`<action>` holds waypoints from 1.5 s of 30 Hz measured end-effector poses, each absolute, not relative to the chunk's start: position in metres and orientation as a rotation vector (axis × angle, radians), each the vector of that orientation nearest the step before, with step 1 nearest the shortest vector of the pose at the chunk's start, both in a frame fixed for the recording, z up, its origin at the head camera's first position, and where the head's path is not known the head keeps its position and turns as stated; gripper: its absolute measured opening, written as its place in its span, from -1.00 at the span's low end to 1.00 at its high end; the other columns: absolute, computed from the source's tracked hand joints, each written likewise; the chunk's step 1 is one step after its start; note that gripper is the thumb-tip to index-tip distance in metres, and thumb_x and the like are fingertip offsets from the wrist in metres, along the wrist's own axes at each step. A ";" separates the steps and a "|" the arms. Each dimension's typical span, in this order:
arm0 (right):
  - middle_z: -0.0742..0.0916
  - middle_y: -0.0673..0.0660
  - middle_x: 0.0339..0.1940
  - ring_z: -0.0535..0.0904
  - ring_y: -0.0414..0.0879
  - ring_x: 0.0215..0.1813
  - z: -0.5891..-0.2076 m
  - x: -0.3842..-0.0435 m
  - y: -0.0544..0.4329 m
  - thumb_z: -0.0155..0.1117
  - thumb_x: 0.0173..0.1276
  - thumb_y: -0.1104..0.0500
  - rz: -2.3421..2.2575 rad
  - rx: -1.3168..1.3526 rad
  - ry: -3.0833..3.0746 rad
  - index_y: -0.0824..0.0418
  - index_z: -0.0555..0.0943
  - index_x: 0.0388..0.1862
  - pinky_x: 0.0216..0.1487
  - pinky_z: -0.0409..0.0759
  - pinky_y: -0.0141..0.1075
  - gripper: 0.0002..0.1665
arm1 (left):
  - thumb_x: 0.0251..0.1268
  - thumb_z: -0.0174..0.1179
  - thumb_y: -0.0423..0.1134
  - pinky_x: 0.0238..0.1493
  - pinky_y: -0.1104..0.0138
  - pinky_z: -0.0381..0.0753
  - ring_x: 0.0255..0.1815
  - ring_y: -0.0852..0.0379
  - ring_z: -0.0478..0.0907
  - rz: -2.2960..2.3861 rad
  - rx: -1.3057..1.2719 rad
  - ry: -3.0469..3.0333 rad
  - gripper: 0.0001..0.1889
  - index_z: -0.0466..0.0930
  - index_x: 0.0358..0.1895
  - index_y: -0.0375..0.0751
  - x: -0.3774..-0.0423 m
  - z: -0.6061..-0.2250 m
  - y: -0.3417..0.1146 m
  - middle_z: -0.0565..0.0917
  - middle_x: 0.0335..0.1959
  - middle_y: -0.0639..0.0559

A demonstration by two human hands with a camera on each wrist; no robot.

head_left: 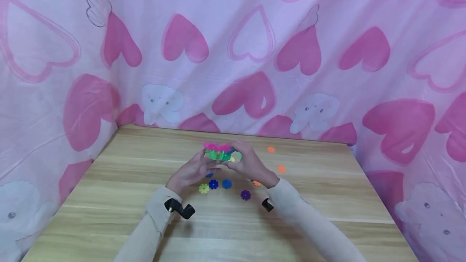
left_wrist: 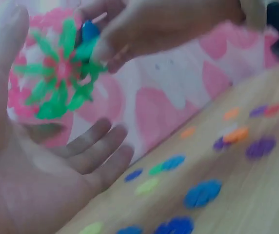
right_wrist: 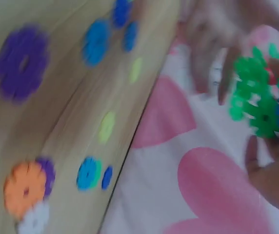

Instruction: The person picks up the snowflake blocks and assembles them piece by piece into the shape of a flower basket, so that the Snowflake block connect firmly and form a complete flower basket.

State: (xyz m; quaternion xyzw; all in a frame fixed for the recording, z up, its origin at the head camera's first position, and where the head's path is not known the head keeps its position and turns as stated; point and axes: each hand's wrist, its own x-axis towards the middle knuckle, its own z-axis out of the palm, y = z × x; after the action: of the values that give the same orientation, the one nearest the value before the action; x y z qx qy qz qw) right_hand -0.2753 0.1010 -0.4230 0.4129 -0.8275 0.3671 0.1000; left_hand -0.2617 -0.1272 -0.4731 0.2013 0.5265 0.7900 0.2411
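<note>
A flower-like assembly of interlocking plastic discs point(head_left: 218, 155), pink on top with green pieces below, is held above the table. Thumb and fingers of my right hand point(head_left: 249, 164) pinch it at its side, where a blue disc point(left_wrist: 90, 31) joins the green ones. On the other side is my left hand point(head_left: 193, 171), palm toward the assembly and fingers spread loosely. In the left wrist view its thumb is upright close beside the green petals point(left_wrist: 56, 73). The right wrist view shows the green and blue discs point(right_wrist: 264, 114) between the right fingers, while the left hand is blurred.
Loose discs lie on the wooden table point(head_left: 127, 197): a purple disc point(head_left: 245, 195), a blue disc point(head_left: 227, 184), a yellow disc point(head_left: 204, 188) and several others. Orange discs, one an orange disc point(head_left: 281, 169), lie farther right. A pink heart-patterned curtain point(head_left: 247, 92) borders the table.
</note>
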 end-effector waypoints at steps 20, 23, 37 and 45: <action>0.61 -0.04 -0.36 0.36 -0.17 -0.41 -0.399 -0.287 0.120 0.33 0.34 0.27 2.480 0.396 -2.801 0.23 0.47 0.03 -0.31 0.43 -0.37 -0.67 | 0.11 0.44 -0.42 0.13 0.24 0.67 0.18 0.12 0.62 2.124 0.726 1.697 0.08 -0.08 0.62 0.03 -0.263 -0.456 -0.132 0.24 0.50 -0.41; 0.61 -0.03 -0.33 0.32 -0.20 -0.47 -0.403 -0.289 0.121 0.32 0.37 0.28 2.575 0.331 -2.759 0.26 0.45 0.11 -0.32 0.43 -0.38 -0.61 | 0.14 0.40 -0.46 0.14 0.25 0.66 0.20 0.14 0.61 2.120 0.693 1.656 0.05 -0.08 0.62 0.03 -0.263 -0.458 -0.130 0.18 0.52 -0.40; 0.65 -0.04 -0.26 0.34 -0.23 -0.49 -0.421 -0.296 0.120 0.32 0.39 0.17 2.627 0.091 -2.769 0.25 0.41 0.34 -0.25 0.43 -0.31 -0.42 | 0.18 0.34 -0.51 -0.15 0.36 0.73 -0.21 0.12 0.75 2.037 0.610 1.608 0.07 -0.11 0.61 0.26 -0.265 -0.467 -0.122 0.76 -0.06 -0.12; 0.65 0.06 -0.02 0.44 -0.14 -0.23 -0.418 -0.304 0.118 0.35 0.38 0.07 2.397 0.274 -2.927 0.21 0.55 0.22 -0.19 0.45 -0.28 -0.51 | 0.16 0.37 -0.48 0.15 0.24 0.66 0.08 0.04 0.68 1.937 0.632 1.699 0.03 -0.01 0.60 0.23 -0.268 -0.466 -0.123 0.54 0.30 -0.24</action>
State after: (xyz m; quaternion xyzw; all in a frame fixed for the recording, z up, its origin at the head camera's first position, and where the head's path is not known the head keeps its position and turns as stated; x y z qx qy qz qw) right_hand -0.3036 0.1182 -0.4179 0.0685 -0.7310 0.5986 -0.3202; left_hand -0.2683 -0.1226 -0.4659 0.2312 0.6215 0.7084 0.2419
